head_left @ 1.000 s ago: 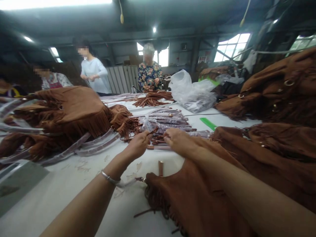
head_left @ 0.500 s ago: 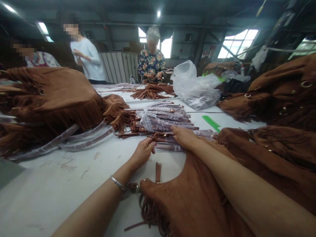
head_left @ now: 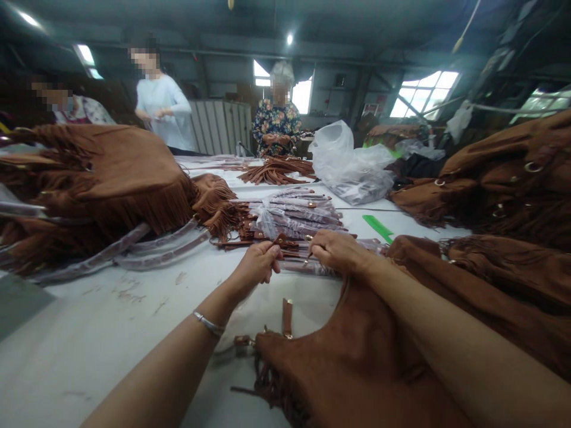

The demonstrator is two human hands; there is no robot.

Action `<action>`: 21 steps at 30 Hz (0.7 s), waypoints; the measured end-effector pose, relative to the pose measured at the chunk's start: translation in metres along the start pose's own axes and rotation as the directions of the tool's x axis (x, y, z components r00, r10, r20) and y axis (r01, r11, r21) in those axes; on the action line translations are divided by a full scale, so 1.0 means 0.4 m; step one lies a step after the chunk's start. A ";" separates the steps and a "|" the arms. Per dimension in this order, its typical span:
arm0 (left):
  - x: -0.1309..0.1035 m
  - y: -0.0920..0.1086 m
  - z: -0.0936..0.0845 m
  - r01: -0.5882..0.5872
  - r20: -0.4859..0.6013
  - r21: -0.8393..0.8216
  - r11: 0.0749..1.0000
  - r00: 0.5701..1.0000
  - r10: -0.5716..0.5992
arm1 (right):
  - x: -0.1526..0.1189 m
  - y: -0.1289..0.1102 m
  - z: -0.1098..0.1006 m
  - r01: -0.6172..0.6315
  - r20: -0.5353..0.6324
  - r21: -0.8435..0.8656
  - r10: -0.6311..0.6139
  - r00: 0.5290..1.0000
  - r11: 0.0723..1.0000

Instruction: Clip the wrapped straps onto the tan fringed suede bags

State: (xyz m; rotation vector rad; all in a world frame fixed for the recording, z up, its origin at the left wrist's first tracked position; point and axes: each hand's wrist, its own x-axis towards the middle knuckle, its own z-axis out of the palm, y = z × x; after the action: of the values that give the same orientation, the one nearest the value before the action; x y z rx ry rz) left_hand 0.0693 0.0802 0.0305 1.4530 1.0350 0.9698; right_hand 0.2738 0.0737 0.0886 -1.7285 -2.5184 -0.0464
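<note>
My left hand is closed, pinching the end of a brown strap between thumb and fingers. Just to its right, my right hand has its fingers curled on a small metal clasp; whether it joins the same strap I cannot tell. Both hands are over the near edge of a pile of brown straps in clear plastic wrap. Below my right forearm lies a brown suede fringed bag. A short brown tab with metal fittings sticks up from its rim.
A stack of fringed brown bags stands left, with wrapped handles before it. More brown bags pile up on the right. Beyond the straps are a white plastic bag, a green strip and fringe strips. Several people stand across the table.
My hands have lifted slightly off the strap pile, and the metal clasp now shows at my right fingers. The left hand still pinches the strap end. The view has tilted slightly.
</note>
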 end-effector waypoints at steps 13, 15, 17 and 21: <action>-0.010 -0.040 0.051 0.101 0.027 -0.200 0.975 0.995 -0.098 | -0.022 -0.017 0.113 0.094 0.009 0.618 -0.126 0.992 0.780; 0.010 -0.045 0.048 0.141 -0.020 -0.251 0.958 0.988 -0.151 | -0.003 -0.006 0.133 0.067 0.035 0.709 -0.130 0.991 0.702; 0.025 -0.047 0.045 0.193 -0.015 -0.276 0.942 0.979 -0.205 | 0.013 0.001 0.146 0.017 0.074 0.779 -0.118 0.990 0.627; 0.030 -0.049 0.053 0.227 0.103 -0.227 0.947 0.973 -0.208 | 0.031 0.013 0.157 -0.086 0.145 0.885 -0.095 0.985 0.458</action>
State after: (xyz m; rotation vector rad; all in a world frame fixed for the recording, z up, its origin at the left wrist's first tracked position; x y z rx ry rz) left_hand 0.0911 0.0867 0.0091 1.1444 0.9640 0.8387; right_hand 0.2710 0.0919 0.0270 -1.2379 -1.9312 1.2593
